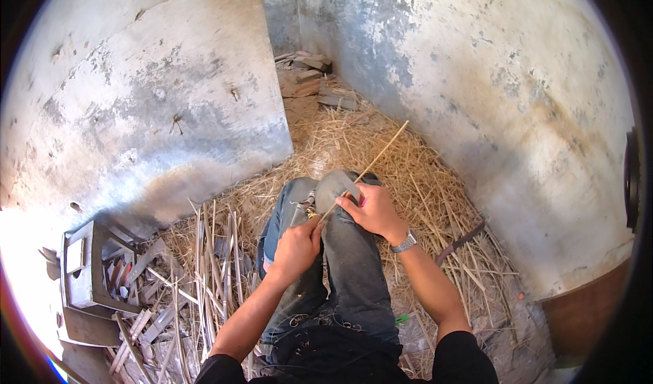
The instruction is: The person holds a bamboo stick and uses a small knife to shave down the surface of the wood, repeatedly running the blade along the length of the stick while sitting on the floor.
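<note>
Over my knees, a thin pale strip of wood or bamboo (386, 147) slants up and to the right. My left hand (298, 248) is closed around its lower end. Farther up, my right hand (374, 210) pinches the same strip between thumb and fingers; whether a small tool is also in it, I cannot tell. Beneath the strip, a greyish pad (331, 192) covers the top of my right knee. Yellowish shavings cling to my dark, worn jeans (354, 261) near the left hand.
Straw-like shavings (422, 193) cover the floor ahead and to the right. Long strips (221, 261) stand and lean at left, near a wooden box-like frame (85, 265) and scrap pieces. Bricks (309, 85) lie in the far corner between peeling walls (476, 64).
</note>
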Action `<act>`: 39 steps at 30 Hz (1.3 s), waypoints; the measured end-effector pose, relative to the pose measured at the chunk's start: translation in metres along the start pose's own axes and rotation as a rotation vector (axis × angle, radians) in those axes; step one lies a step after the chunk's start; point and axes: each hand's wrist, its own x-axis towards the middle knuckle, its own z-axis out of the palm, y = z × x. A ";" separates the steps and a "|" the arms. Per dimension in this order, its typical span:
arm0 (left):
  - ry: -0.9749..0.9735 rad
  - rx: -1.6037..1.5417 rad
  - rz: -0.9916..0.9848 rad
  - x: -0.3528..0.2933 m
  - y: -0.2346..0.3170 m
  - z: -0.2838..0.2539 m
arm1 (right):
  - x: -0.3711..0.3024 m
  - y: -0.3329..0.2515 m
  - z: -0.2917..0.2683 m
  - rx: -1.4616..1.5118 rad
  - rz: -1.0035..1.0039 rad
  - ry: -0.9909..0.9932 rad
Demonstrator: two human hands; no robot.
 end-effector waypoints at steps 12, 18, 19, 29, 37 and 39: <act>-0.006 -0.081 0.008 0.004 -0.011 -0.003 | -0.030 -0.016 -0.007 0.139 0.009 0.036; -0.046 0.004 -0.174 -0.037 -0.020 -0.025 | -0.031 0.028 -0.030 -0.015 -0.037 0.284; 0.008 0.033 -0.125 -0.043 -0.026 -0.020 | -0.028 0.033 -0.030 -0.064 -0.050 0.267; 0.035 0.079 -0.074 -0.052 -0.032 -0.025 | 0.048 0.077 -0.044 -0.318 -0.046 0.417; 0.007 0.086 -0.047 -0.053 -0.046 -0.022 | 0.051 0.094 -0.035 -0.244 -0.049 0.394; -0.010 0.076 -0.054 -0.051 -0.042 -0.022 | 0.042 0.104 -0.035 -0.292 -0.042 0.325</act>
